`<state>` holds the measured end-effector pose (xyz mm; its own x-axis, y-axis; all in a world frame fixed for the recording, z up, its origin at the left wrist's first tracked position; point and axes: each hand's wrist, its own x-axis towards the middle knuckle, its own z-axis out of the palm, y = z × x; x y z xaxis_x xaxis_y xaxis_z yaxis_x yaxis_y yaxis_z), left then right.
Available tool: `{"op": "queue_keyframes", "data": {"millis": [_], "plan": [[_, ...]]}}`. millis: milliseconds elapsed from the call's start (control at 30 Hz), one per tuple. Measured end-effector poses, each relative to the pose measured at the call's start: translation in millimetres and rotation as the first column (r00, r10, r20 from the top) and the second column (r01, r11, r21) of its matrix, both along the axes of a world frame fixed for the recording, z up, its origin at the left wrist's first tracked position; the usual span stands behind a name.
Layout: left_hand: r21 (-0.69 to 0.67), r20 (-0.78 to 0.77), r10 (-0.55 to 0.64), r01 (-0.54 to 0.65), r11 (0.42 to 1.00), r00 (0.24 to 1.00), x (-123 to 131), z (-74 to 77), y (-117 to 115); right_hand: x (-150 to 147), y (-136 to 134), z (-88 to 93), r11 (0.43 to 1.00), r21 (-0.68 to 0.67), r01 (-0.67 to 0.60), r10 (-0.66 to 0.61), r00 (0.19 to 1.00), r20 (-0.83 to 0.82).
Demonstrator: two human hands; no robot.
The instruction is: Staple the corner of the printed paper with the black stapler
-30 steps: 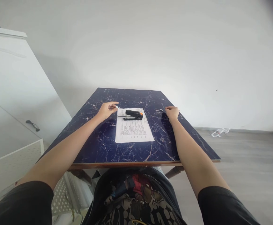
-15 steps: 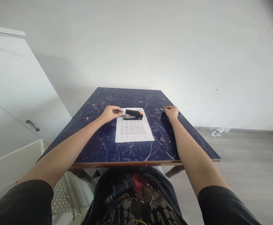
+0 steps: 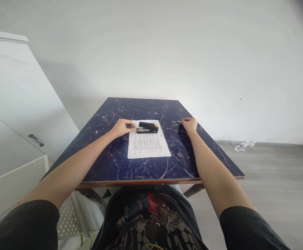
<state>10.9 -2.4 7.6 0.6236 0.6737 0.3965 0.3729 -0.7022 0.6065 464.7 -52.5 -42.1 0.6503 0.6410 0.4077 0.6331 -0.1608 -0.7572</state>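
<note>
A black stapler (image 3: 148, 127) with an orange button lies across the top of a printed white sheet (image 3: 148, 144) on the dark blue marbled table (image 3: 110, 152). A thin metal part sticks out of the stapler's left end. My left hand (image 3: 122, 127) is at that end, fingers pinched together against the metal part; what they pinch is too small to make out. My right hand (image 3: 189, 124) rests palm down on the table near the right edge, holding nothing. A tiny pale object (image 3: 179, 122) lies just left of its fingertips.
A white cabinet (image 3: 16, 104) with a dark handle stands to the left, a white perforated panel (image 3: 24, 177) below it. The bare white wall rises behind the table. A clear plastic bottle (image 3: 243, 146) lies on the grey floor at the right.
My left hand has moved right from beside the sheet's top left corner to the stapler's left end, closing its fingers there. My right hand has barely moved.
</note>
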Motion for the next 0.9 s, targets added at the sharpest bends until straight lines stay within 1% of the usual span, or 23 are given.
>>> {"op": "queue_keyframes", "data": {"millis": [200,300,367,433,500,600,667,800,900], "plan": [[-0.01,-0.026,-0.02,0.02,1.0,0.999,-1,0.8,0,-3,-2,1.7,1.0,-0.011,0.002,-0.002,1.0,0.003],[-0.007,-0.073,-0.035,0.035,0.999,0.997,-4,0.5,4,-6,-5,6.8,1.0,-0.008,0.002,-0.002,1.0,0.017],[-0.008,-0.1,-0.037,0.037,0.999,0.994,-8,0.8,6,-10,-6,12.8,1.0,0.006,-0.005,0.004,0.998,0.064],[-0.009,-0.106,-0.032,0.031,0.999,0.994,-11,1.4,8,-17,-7,19.2,0.999,0.014,-0.03,0.028,0.991,0.131],[-0.015,-0.093,-0.026,0.024,1.0,0.995,-12,1.9,8,-25,-7,24.1,0.997,0.004,-0.079,0.077,0.98,0.185],[-0.021,-0.06,-0.01,0.008,1.0,0.998,-12,2.6,6,-34,-7,26.8,0.989,-0.029,-0.142,0.145,0.968,0.205],[-0.014,-0.045,-0.004,0.004,1.0,0.999,-10,3.2,3,-36,-6,26.1,0.987,-0.039,-0.154,0.159,0.963,0.216],[0.026,-0.046,-0.006,0.007,1.0,0.999,-8,5.1,-1,-35,-6,24.0,0.985,-0.048,-0.167,0.174,0.96,0.218],[0.129,-0.116,-0.002,0.017,0.992,0.993,-7,6.3,-2,-34,-6,24.0,0.983,-0.059,-0.174,0.182,0.962,0.202]]}}
